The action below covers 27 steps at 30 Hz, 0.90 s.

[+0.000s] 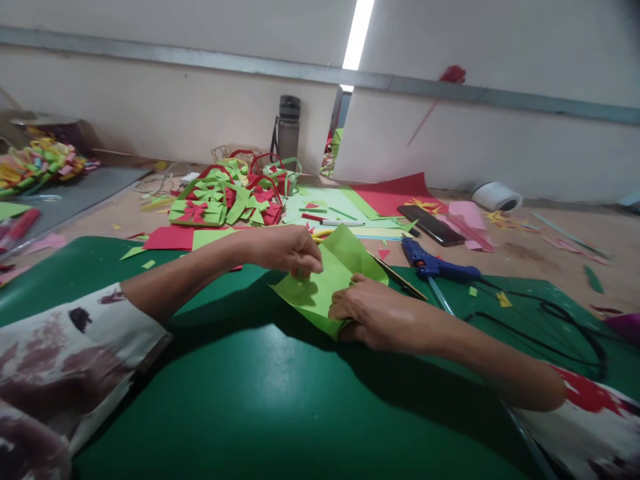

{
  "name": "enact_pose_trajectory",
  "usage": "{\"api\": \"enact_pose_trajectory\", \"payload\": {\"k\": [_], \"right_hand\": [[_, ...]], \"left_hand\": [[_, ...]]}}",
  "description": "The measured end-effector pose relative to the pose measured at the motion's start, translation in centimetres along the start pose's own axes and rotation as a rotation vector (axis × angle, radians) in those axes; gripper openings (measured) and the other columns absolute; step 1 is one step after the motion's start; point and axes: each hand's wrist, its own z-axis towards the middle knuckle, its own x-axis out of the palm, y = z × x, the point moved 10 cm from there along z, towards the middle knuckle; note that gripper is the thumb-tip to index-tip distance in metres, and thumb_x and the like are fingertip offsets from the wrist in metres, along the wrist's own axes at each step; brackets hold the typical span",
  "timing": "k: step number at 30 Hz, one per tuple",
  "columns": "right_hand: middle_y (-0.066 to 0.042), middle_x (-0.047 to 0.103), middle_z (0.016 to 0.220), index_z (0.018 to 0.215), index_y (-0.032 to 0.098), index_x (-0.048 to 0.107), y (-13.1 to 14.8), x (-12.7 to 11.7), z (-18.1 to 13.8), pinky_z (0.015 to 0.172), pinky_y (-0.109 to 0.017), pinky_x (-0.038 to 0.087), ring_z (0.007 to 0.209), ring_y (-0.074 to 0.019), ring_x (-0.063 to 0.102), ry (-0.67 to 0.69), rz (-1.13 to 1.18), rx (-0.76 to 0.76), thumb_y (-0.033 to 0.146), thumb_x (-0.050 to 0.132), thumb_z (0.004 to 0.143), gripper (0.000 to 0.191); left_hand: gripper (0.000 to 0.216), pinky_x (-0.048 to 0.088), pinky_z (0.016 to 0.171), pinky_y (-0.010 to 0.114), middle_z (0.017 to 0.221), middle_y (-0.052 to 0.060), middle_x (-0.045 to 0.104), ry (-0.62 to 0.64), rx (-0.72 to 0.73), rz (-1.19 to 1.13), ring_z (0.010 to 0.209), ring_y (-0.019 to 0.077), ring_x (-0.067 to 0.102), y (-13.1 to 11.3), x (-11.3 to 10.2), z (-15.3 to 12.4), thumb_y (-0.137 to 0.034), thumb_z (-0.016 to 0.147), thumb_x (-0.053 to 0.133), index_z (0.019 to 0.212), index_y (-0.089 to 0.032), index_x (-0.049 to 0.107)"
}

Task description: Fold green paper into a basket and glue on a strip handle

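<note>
Head view: any lettering on the blue glue gun (440, 268) is too small to read; it lies just right of the light green sheet (331, 263), its black cord (543, 303) trailing off. Beyond are a dark phone (433, 225), a grey bottle (289, 139) and red-and-green paper baskets (213, 199). The creased sheet, edges raised, sits over the green board (270, 407). The right hand (374, 312) pinches its near edge; the left hand (286, 248) curls above, grip unclear.
</note>
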Motion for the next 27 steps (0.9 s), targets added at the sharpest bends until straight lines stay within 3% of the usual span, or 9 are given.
{"api": "enact_pose_trajectory", "payload": {"k": [5,10,16,27], "right_hand": [[-0.001,0.065,0.078,0.065,0.016,0.056,0.1,0.9,0.1,0.092,-0.041,0.027,0.075,-0.0166,0.059,0.061,0.008,0.019,0.014,0.06,0.074,0.01],[0.0,0.063,0.073,0.062,0.016,0.054,0.3,1.0,0.0,0.101,-0.05,0.017,0.073,-0.0151,0.057,0.08,0.054,0.012,0.008,0.057,0.07,0.012],[0.0,0.058,0.065,0.06,0.016,0.052,0.8,0.9,0.0,0.101,-0.053,0.017,0.068,-0.0146,0.054,0.1,-0.005,-0.007,0.006,0.054,0.066,0.012],[0.003,0.054,0.065,0.056,0.016,0.045,0.6,1.0,-0.1,0.102,-0.057,0.01,0.065,-0.0113,0.05,0.106,0.064,0.001,0.002,0.052,0.061,0.016]], "left_hand": [[0.023,0.04,0.052,0.016,0.073,0.002,0.069,0.1,-0.006,0.013,0.059,0.0099,0.057,-0.3,2.8,0.6,-0.009,0.078,0.056,0.097,-0.01,0.069],[0.033,0.036,0.052,0.015,0.067,-0.002,0.065,0.131,0.082,0.098,0.057,0.0077,0.051,-1.7,4.4,0.9,0.0,0.073,0.055,0.094,-0.018,0.072],[0.023,0.028,0.047,0.019,0.053,-0.006,0.051,0.066,0.031,0.215,0.05,0.0075,0.041,-1.6,4.3,1.1,-0.01,0.069,0.064,0.088,-0.021,0.072],[0.024,0.027,0.045,0.017,0.055,-0.006,0.052,0.073,0.034,0.181,0.05,0.0068,0.044,-1.1,4.5,1.3,-0.009,0.068,0.063,0.086,-0.022,0.071]]}}
